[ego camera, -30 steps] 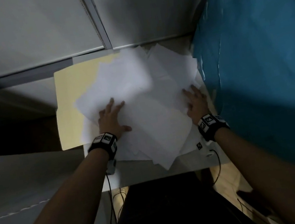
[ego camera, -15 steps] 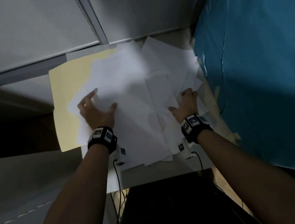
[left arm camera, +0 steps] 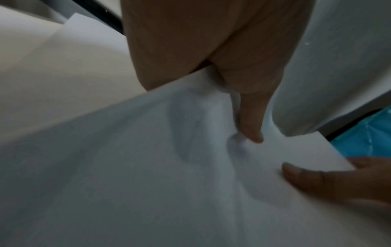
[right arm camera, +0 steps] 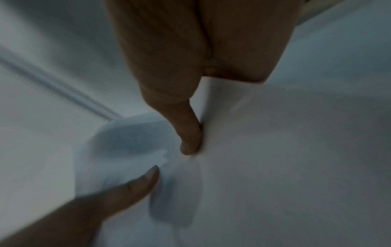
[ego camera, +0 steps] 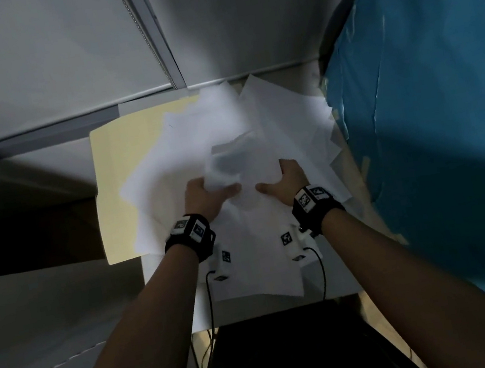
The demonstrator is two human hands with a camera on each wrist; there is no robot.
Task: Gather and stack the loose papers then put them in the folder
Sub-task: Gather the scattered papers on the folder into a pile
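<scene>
Both hands — left [ego camera: 205, 198], right [ego camera: 286, 184] — pinching bunched papers [ego camera: 227, 141]; I'd square the edges before sliding them into the folder [ego camera: 116, 173] — avoid creasing.

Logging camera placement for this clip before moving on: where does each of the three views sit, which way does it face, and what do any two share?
Head: worn on the head, facing forward and down at the desk; shows both forearms, the left hand and right hand pinching the loose papers above the folder.
Left wrist: looks along the left hand over the papers; the right hand's thumb intrudes.
Right wrist: looks along the right hand; the left hand's thumb intrudes.
Shared: both wrist views show the same bunched papers and the opposite thumb.
</scene>
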